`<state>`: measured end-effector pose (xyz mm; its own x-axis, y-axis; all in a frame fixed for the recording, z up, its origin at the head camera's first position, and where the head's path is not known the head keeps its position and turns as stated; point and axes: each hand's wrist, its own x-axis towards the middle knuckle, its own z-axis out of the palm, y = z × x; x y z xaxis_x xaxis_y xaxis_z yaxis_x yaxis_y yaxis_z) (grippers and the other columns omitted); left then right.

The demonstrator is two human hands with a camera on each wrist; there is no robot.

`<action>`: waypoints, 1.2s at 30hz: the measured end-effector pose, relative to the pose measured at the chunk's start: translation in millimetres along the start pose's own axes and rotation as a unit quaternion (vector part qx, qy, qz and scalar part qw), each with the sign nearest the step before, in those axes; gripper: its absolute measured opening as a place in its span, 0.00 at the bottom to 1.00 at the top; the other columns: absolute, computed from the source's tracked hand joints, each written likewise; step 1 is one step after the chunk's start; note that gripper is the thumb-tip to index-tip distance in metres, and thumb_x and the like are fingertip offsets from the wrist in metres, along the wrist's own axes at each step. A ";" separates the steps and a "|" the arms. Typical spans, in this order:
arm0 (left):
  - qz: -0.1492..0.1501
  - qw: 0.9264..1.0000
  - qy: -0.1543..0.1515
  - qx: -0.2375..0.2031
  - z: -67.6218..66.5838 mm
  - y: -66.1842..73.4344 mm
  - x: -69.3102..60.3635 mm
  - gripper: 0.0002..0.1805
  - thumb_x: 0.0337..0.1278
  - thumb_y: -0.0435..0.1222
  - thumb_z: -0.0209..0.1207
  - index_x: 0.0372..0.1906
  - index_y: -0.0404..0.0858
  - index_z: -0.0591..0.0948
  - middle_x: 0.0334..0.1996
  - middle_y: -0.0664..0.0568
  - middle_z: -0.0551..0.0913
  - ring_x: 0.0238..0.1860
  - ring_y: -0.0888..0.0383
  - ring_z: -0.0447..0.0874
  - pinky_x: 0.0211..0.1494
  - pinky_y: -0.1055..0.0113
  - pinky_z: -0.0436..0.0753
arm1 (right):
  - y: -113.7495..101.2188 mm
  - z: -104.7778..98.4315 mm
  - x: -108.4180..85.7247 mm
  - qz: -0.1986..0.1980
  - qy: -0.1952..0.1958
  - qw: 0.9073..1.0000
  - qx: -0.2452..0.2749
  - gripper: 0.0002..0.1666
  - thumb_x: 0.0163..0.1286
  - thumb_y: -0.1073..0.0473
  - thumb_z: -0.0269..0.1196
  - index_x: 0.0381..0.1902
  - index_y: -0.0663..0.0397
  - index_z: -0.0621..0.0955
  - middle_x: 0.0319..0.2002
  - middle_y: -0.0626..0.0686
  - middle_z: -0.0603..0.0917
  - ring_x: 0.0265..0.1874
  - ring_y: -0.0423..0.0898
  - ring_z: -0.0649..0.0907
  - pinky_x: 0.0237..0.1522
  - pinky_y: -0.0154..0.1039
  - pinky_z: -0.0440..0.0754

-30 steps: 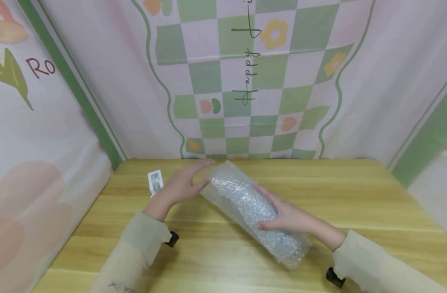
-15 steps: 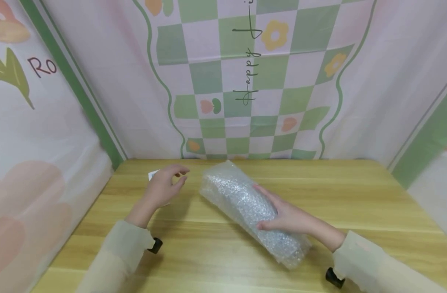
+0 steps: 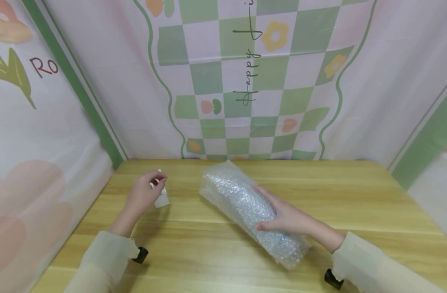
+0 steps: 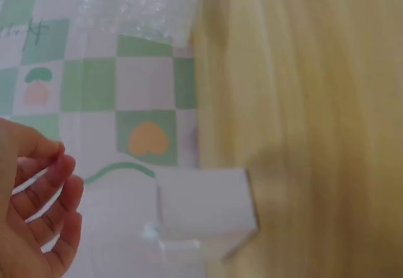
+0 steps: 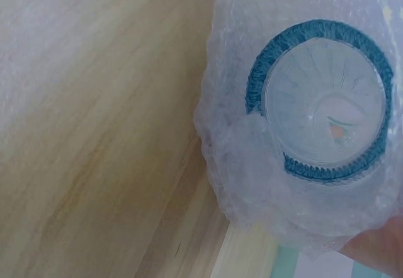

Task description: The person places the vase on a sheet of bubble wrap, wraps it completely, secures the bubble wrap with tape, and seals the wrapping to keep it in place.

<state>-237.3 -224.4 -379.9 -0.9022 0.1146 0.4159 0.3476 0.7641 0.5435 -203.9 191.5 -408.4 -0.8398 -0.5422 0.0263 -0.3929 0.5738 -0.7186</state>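
Observation:
A bubble-wrapped bundle (image 3: 242, 199) lies slantwise on the table. My right hand (image 3: 291, 217) grips it from the right, thumb on the near side and fingers over the top. Through its end, in the right wrist view, shows a clear round glass (image 5: 324, 99) with a teal textured band (image 5: 327, 174) around it. On the left, my left hand (image 3: 141, 195) is held over a small white folded card or box (image 3: 162, 200), which it partly covers. Its fingers are loosely bent, with the thumb tip near the index tip. Nothing is visible between them in the left wrist view.
The wooden table (image 3: 216, 252) ends at a curtain (image 3: 267, 122) with green checks, flowers and lettering. A similar printed cloth (image 3: 62, 162) hangs along the left side. Black straps (image 3: 333, 278) circle both wrists.
My left hand has left the far end of the bubble-wrapped bundle and moved left to the small white item. My right hand and the bundle have stayed in place.

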 end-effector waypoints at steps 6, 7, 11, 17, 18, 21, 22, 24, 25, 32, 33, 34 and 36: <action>-0.090 0.996 -0.002 0.000 -4.0 -13.6 -10.7 0.08 0.69 0.33 0.59 0.41 0.31 0.85 0.35 0.43 0.85 0.34 0.50 0.81 0.32 0.63 0.80 | 0.2 0.4 0.0 -0.003 0.001 1.000 -0.002 0.68 0.58 0.40 0.75 0.84 0.35 0.46 0.80 0.68 0.49 0.72 0.77 0.58 0.61 0.80 0.62; -0.100 0.995 -0.007 0.002 -3.8 -15.7 -11.8 0.09 0.69 0.33 0.59 0.41 0.30 0.85 0.35 0.43 0.85 0.33 0.50 0.81 0.32 0.63 0.80 | 0.1 0.3 0.0 -0.003 0.001 1.000 -0.002 0.68 0.58 0.40 0.75 0.84 0.35 0.46 0.80 0.68 0.49 0.72 0.77 0.58 0.61 0.80 0.63; -0.127 0.991 -0.035 0.008 -1.1 -22.5 -15.5 0.13 0.71 0.37 0.58 0.43 0.29 0.85 0.34 0.43 0.85 0.31 0.53 0.80 0.31 0.63 0.80 | -0.7 -0.1 -0.5 -0.001 0.002 1.000 -0.002 0.67 0.58 0.41 0.75 0.84 0.35 0.46 0.80 0.68 0.49 0.71 0.78 0.59 0.60 0.80 0.64; -0.169 0.984 -0.051 0.004 3.8 -29.9 -19.6 0.14 0.70 0.36 0.59 0.46 0.27 0.85 0.35 0.42 0.84 0.31 0.53 0.79 0.32 0.64 0.81 | -1.2 -0.1 -0.8 0.001 0.003 1.000 -0.009 0.67 0.58 0.41 0.75 0.84 0.35 0.46 0.79 0.67 0.50 0.71 0.78 0.60 0.60 0.80 0.65; -0.175 0.983 -0.052 0.002 4.3 -30.5 -20.2 0.14 0.70 0.36 0.59 0.46 0.27 0.85 0.36 0.42 0.84 0.31 0.52 0.79 0.32 0.64 0.81 | -1.3 -0.1 -0.8 0.001 0.003 1.000 -0.009 0.67 0.58 0.40 0.75 0.84 0.34 0.46 0.79 0.67 0.50 0.71 0.78 0.60 0.60 0.80 0.65; -0.191 0.980 -0.059 -0.004 5.2 -31.9 -21.7 0.15 0.71 0.37 0.59 0.49 0.27 0.84 0.37 0.41 0.84 0.32 0.52 0.79 0.31 0.64 0.80 | -1.2 -0.1 -0.8 0.002 0.002 1.000 -0.008 0.67 0.58 0.40 0.75 0.84 0.34 0.46 0.80 0.67 0.50 0.71 0.78 0.60 0.59 0.80 0.65; -0.193 0.979 -0.061 -0.005 5.5 -32.1 -21.8 0.16 0.71 0.37 0.58 0.49 0.27 0.84 0.37 0.41 0.84 0.32 0.52 0.79 0.31 0.64 0.80 | -0.9 0.0 -0.9 0.002 0.002 1.000 -0.009 0.67 0.58 0.40 0.75 0.84 0.34 0.46 0.80 0.67 0.50 0.71 0.78 0.60 0.59 0.80 0.65; -0.197 0.978 -0.065 -0.007 6.1 -32.1 -21.8 0.17 0.72 0.39 0.58 0.49 0.27 0.85 0.36 0.41 0.84 0.31 0.52 0.78 0.30 0.64 0.79 | -0.4 0.2 -1.1 0.003 0.004 1.000 -0.010 0.67 0.58 0.40 0.75 0.84 0.34 0.47 0.80 0.67 0.50 0.71 0.78 0.60 0.59 0.80 0.65; -0.200 0.978 -0.065 -0.008 6.3 -31.9 -21.8 0.17 0.72 0.39 0.58 0.49 0.27 0.85 0.36 0.41 0.84 0.31 0.52 0.78 0.30 0.64 0.79 | -0.1 0.4 -1.2 0.003 0.004 1.000 -0.011 0.67 0.57 0.41 0.75 0.84 0.34 0.47 0.79 0.67 0.50 0.70 0.78 0.61 0.59 0.80 0.66; -0.225 0.972 -0.064 -0.028 7.6 -28.6 -21.1 0.20 0.70 0.42 0.61 0.48 0.26 0.85 0.38 0.41 0.86 0.32 0.53 0.80 0.30 0.65 0.78 | 0.1 1.8 -1.0 0.006 0.007 1.000 -0.012 0.67 0.57 0.42 0.76 0.84 0.34 0.47 0.79 0.67 0.51 0.71 0.77 0.61 0.59 0.80 0.65; -0.230 0.970 -0.065 -0.037 7.4 -28.4 -20.4 0.20 0.70 0.42 0.61 0.49 0.26 0.85 0.39 0.39 0.86 0.34 0.52 0.81 0.32 0.64 0.80 | 0.2 1.9 -1.0 0.006 0.007 1.000 -0.011 0.67 0.57 0.42 0.76 0.84 0.34 0.47 0.79 0.67 0.51 0.71 0.77 0.61 0.59 0.80 0.65; -0.235 0.969 -0.066 -0.046 7.1 -28.9 -19.6 0.21 0.70 0.43 0.62 0.50 0.26 0.85 0.41 0.37 0.86 0.36 0.50 0.82 0.34 0.62 0.81 | 0.3 1.9 -0.9 0.006 0.007 1.000 -0.011 0.67 0.57 0.41 0.75 0.84 0.34 0.47 0.79 0.67 0.51 0.71 0.77 0.60 0.59 0.80 0.65; -0.244 0.965 -0.070 -0.061 5.9 -31.0 -18.8 0.23 0.70 0.43 0.61 0.52 0.24 0.84 0.45 0.33 0.86 0.42 0.45 0.84 0.42 0.57 0.85 | 0.4 1.8 -0.7 0.005 0.007 1.000 -0.011 0.67 0.57 0.41 0.75 0.84 0.34 0.47 0.79 0.67 0.51 0.71 0.77 0.61 0.59 0.80 0.65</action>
<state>-232.6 -246.5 -408.8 -0.9889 -0.1481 -0.0096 -0.1073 0.6693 0.7352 -202.8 191.0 -409.9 -0.8489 -0.5277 0.0291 -0.3924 0.5925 -0.7036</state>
